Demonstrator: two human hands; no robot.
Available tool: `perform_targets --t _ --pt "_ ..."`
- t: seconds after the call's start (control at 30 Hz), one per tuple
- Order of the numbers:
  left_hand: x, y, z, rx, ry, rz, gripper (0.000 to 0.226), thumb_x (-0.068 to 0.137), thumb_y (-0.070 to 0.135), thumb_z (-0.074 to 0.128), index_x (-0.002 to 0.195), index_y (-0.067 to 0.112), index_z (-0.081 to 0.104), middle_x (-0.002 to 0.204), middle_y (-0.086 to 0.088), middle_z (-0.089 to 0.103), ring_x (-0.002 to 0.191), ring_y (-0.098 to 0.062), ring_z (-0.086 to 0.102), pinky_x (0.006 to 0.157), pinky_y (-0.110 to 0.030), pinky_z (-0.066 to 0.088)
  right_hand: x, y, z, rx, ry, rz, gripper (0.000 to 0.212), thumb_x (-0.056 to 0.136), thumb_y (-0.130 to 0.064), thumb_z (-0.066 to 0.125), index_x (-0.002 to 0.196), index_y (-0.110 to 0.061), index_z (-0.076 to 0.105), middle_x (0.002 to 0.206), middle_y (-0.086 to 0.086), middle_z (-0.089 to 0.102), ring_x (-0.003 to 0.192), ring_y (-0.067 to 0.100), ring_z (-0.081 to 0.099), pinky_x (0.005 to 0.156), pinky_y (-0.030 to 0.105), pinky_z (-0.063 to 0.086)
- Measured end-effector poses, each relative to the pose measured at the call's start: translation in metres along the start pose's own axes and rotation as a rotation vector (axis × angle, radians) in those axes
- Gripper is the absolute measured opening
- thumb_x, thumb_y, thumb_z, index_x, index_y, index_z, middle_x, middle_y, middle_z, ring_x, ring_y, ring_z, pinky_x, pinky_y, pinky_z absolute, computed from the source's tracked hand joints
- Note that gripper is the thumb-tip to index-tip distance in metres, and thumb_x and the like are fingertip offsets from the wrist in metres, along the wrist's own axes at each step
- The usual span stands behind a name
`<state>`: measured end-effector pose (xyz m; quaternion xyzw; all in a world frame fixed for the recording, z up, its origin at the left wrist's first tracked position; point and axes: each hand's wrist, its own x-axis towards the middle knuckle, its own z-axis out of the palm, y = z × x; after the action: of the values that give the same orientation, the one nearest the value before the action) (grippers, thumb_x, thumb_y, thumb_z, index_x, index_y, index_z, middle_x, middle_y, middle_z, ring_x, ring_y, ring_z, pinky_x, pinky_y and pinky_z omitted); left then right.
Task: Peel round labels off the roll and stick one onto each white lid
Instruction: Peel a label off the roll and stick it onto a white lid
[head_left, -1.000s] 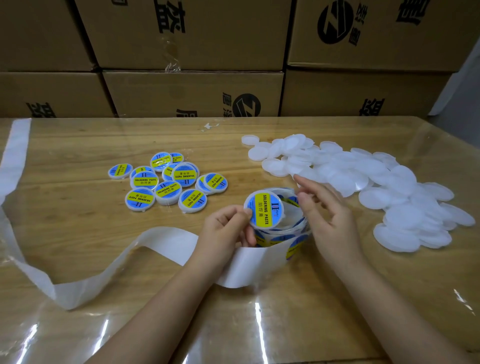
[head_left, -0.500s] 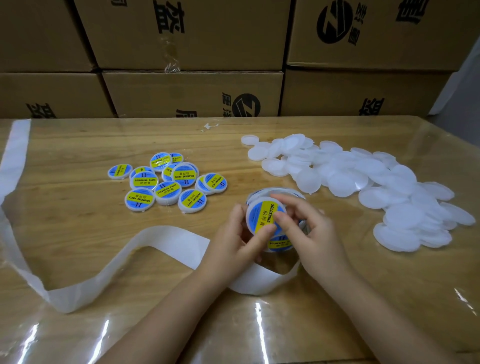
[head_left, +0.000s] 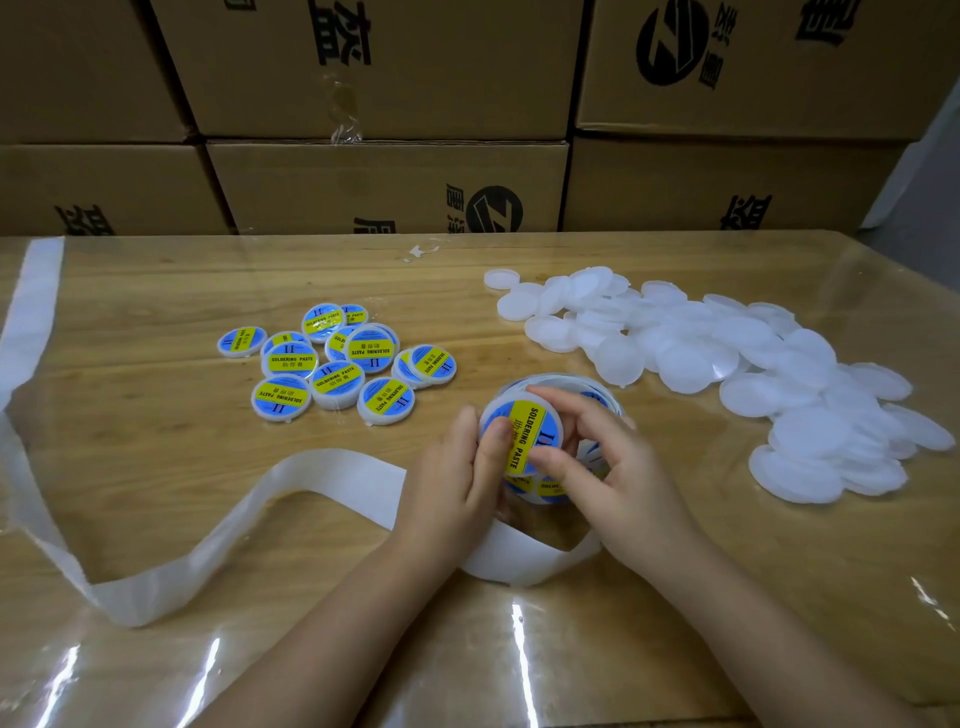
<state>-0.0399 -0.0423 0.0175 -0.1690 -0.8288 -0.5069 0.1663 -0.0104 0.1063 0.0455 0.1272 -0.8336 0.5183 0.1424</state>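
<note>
A white lid (head_left: 524, 431) bearing a blue and yellow "SOLDERING PASTE" label is held tilted just above the label roll (head_left: 582, 400). My left hand (head_left: 462, 478) grips its left edge with the thumb pressed on the label. My right hand (head_left: 597, 467) pinches its right side, fingers over the top and thumb at the lower edge. The roll is mostly hidden behind both hands. A pile of plain white lids (head_left: 727, 374) lies to the right. Several labelled lids (head_left: 337, 364) lie in a cluster to the left.
An empty white backing strip (head_left: 171, 566) trails from the roll leftward across the wooden table (head_left: 156, 291), which is under a clear plastic sheet. Stacked cardboard boxes (head_left: 384, 182) stand along the table's far edge.
My right hand came back from the plain lids to the labelled lid. Both hands now hold it lower and closer, and the lid has turned so the label text runs nearly vertical.
</note>
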Motion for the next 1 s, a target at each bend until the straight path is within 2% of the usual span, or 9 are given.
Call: perform_targets --t 0.1,0.2,0.3,0.37,0.47,0.63,0.83,0.93,1.0 --pt "0.000 0.002 0.000 -0.010 0.023 0.017 0.039 0.085 0.059 0.028 0.068 0.024 0.034 0.061 0.009 0.051 0.049 -0.018 0.048 0.049 -0.049 0.041 0.001 0.001 -0.002 0.036 -0.005 -0.002 0.031 0.085 -0.032 0.058 0.108 -0.052 0.054 0.095 -0.015 0.061 0.100 0.013 0.053 0.093 0.031 0.044" --pt "0.001 0.003 -0.002 0.017 0.029 0.036 0.038 0.086 0.057 0.028 0.067 0.025 0.034 0.058 0.008 0.051 0.048 -0.016 0.047 0.050 -0.047 0.038 0.001 0.001 -0.001 0.082 0.008 -0.024 0.027 0.084 -0.032 0.057 0.107 -0.045 0.059 0.090 -0.013 0.065 0.091 0.011 0.058 0.088 0.029 0.046" --pt "-0.001 0.007 -0.003 0.057 -0.017 0.029 0.042 0.084 0.058 0.026 0.068 0.021 0.037 0.053 -0.003 0.050 0.051 -0.025 0.054 0.051 -0.050 0.041 0.000 0.003 0.000 0.185 0.035 -0.004 0.016 0.087 -0.031 0.055 0.100 -0.035 0.064 0.087 -0.009 0.071 0.085 0.007 0.065 0.077 0.019 0.049" --pt "-0.002 0.011 -0.003 0.084 -0.048 0.033 0.040 0.083 0.059 0.024 0.067 0.024 0.036 0.051 -0.001 0.050 0.053 -0.028 0.055 0.052 -0.049 0.042 0.000 0.004 0.000 0.247 0.056 0.020 0.010 0.089 -0.033 0.058 0.095 -0.028 0.065 0.084 -0.004 0.072 0.080 0.008 0.067 0.069 0.018 0.051" --pt "-0.003 0.017 -0.003 0.187 -0.075 0.124 0.034 0.083 0.056 0.022 0.067 0.028 0.031 0.052 0.001 0.049 0.055 -0.033 0.054 0.050 -0.043 0.039 -0.001 0.003 0.000 0.304 0.080 0.049 0.014 0.081 -0.036 0.059 0.083 -0.022 0.060 0.070 -0.001 0.071 0.068 0.009 0.067 0.062 0.019 0.051" --pt "-0.003 0.019 -0.004 0.310 -0.098 0.274 0.046 0.088 0.043 0.030 0.070 0.005 0.049 0.050 -0.014 0.054 0.048 -0.038 0.053 0.042 -0.042 0.041 -0.002 0.003 0.002 0.250 0.095 0.053 0.027 0.079 -0.040 0.065 0.073 -0.018 0.052 0.059 -0.005 0.067 0.058 0.006 0.064 0.058 0.021 0.048" --pt "-0.004 0.014 -0.003 0.141 -0.053 0.123 0.034 0.084 0.056 0.023 0.067 0.028 0.031 0.053 0.002 0.047 0.054 -0.032 0.055 0.052 -0.048 0.041 0.001 0.004 0.001 0.280 0.023 0.064 0.016 0.083 -0.037 0.052 0.086 -0.023 0.058 0.075 -0.007 0.070 0.072 0.003 0.066 0.063 0.013 0.048" --pt "-0.003 0.010 -0.001 0.049 -0.008 0.055 0.036 0.085 0.055 0.027 0.065 0.025 0.033 0.051 0.001 0.043 0.051 -0.030 0.054 0.051 -0.052 0.042 0.001 0.005 -0.001 0.285 -0.055 0.061 0.015 0.090 -0.026 0.052 0.103 -0.024 0.061 0.093 -0.009 0.071 0.089 0.003 0.066 0.075 0.017 0.051" --pt "-0.001 0.008 -0.001 -0.010 0.029 0.029 0.040 0.086 0.054 0.029 0.065 0.020 0.037 0.055 -0.006 0.046 0.049 -0.023 0.051 0.051 -0.048 0.041 0.001 0.005 -0.001 0.216 -0.113 0.032 0.026 0.093 -0.015 0.058 0.115 -0.029 0.057 0.102 -0.011 0.069 0.099 0.004 0.064 0.084 0.020 0.051"
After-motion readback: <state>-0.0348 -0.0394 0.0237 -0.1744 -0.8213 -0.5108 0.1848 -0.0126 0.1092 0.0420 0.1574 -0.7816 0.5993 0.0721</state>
